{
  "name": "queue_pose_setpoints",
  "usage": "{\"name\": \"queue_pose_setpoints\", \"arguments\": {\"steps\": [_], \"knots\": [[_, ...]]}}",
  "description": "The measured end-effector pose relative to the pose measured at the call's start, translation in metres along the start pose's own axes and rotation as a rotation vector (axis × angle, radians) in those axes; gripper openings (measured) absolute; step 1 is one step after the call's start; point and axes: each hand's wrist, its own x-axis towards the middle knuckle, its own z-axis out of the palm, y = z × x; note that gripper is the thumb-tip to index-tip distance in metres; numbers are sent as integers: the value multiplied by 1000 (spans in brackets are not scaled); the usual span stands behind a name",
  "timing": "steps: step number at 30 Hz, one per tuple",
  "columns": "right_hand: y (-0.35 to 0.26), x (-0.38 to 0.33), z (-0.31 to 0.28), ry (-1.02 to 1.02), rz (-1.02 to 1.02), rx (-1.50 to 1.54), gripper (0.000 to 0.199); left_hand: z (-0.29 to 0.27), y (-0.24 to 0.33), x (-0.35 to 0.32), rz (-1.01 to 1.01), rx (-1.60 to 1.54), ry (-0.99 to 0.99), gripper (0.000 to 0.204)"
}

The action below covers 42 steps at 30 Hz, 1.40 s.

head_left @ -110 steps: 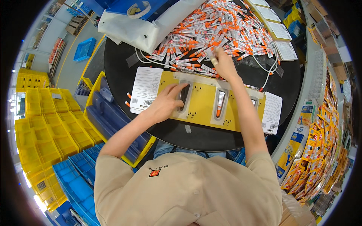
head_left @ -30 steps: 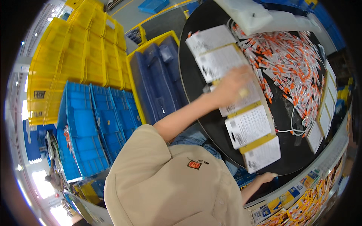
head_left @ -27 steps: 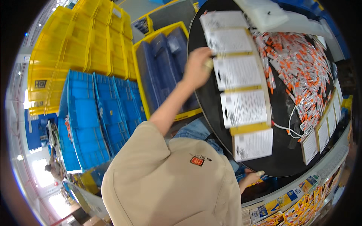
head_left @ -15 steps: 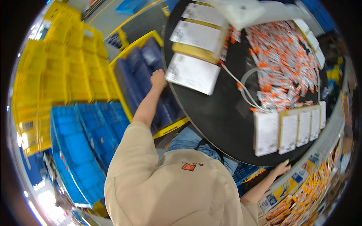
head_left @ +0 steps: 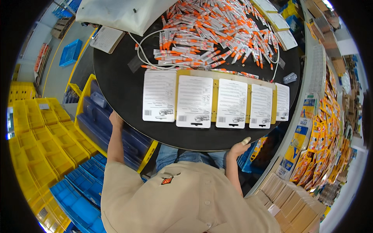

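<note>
Head-worn, the left of a side-by-side pair, a fisheye camera looks steeply down over a shirt (head_left: 186,198), the nearest thing to the lens, onto a round bench (head_left: 167,136) close in front. Cards (head_left: 194,101) sit near mid-frame, pens (head_left: 217,31) reach the upper edge, and both hands (head_left: 238,148) fall inside the broad circular view, which bends crates (head_left: 35,120) along its left rim.

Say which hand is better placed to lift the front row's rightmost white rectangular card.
Right hand, likely: at the near edge of the black round table, closer to that card; the left hand is farther.
</note>
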Motion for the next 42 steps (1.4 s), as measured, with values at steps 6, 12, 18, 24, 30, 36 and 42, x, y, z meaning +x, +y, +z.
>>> {"name": "queue_pose_setpoints", "arguments": {"steps": [6, 12, 18, 24, 30, 36, 42], "knots": [[-31, -9, -40, -239, -398, -211, 69, 4, 3, 0, -53, -75, -36, 39], [-153, 37, -48, -460, -1383, -1047, 57, -32, 3, -2, -213, 107, -98, 32], [-155, -33, -20, -835, -1620, -617, 49, -128, -8, -26, -626, -841, 16, 62], [-172, -118, 30, -850, -1678, -25, 39, -244, 88, -25, -261, -1190, -73, 48], [-222, -51, 65, -754, -1149, 108, 19, -261, 290, -23, 346, -1325, -378, 38], [-277, 263, -90, 260, -667, -716, 32, -185, 459, -70, 718, -937, -649, 21], [-282, 392, -187, 723, -82, -1593, 39, -115, 539, -89, 750, -651, -712, 33]]}}
